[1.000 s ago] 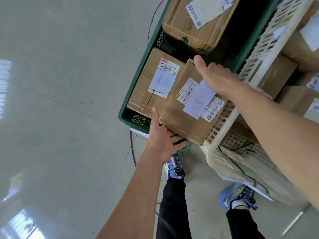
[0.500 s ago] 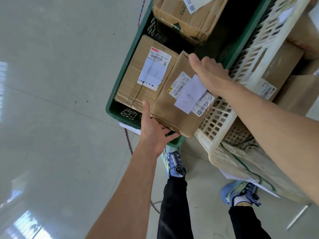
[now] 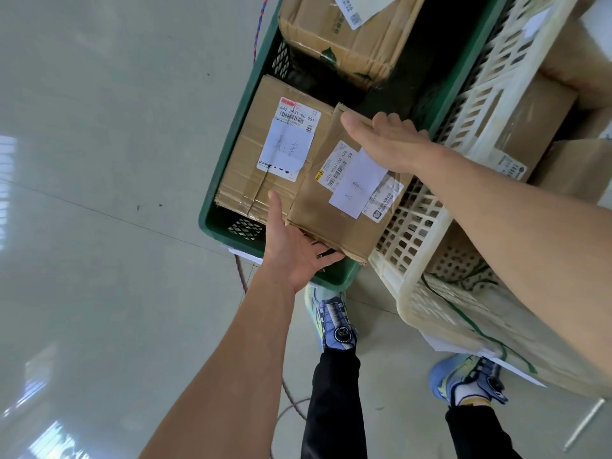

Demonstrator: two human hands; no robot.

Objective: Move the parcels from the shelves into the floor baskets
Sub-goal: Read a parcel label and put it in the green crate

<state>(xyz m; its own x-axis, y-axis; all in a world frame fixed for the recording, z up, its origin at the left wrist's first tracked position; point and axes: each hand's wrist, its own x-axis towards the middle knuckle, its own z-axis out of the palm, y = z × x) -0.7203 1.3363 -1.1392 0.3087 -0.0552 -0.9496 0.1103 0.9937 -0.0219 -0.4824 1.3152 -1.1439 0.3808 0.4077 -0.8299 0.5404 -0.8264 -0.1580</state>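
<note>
A brown cardboard parcel point(image 3: 318, 210) with white labels sits tilted at the near right corner of the green floor basket point(image 3: 228, 200). My left hand point(image 3: 291, 250) holds its near lower edge, fingers tucked beneath it. My right hand point(image 3: 387, 140) grips its far upper corner, thumb along the top edge. Beside it in the basket lies a flat labelled parcel point(image 3: 265, 154), and a larger box point(image 3: 347, 34) sits at the far end.
A cream lattice basket point(image 3: 430, 233) with several parcels stands touching the green basket on the right. A paper sheet point(image 3: 496, 356) lies under it. My two feet in blue shoes point(image 3: 334, 329) stand just in front. A cord point(image 3: 241, 276) runs along the floor on the left.
The held parcel has sunk a little deeper into the green basket's near right corner, both hands moving with it and keeping their hold.
</note>
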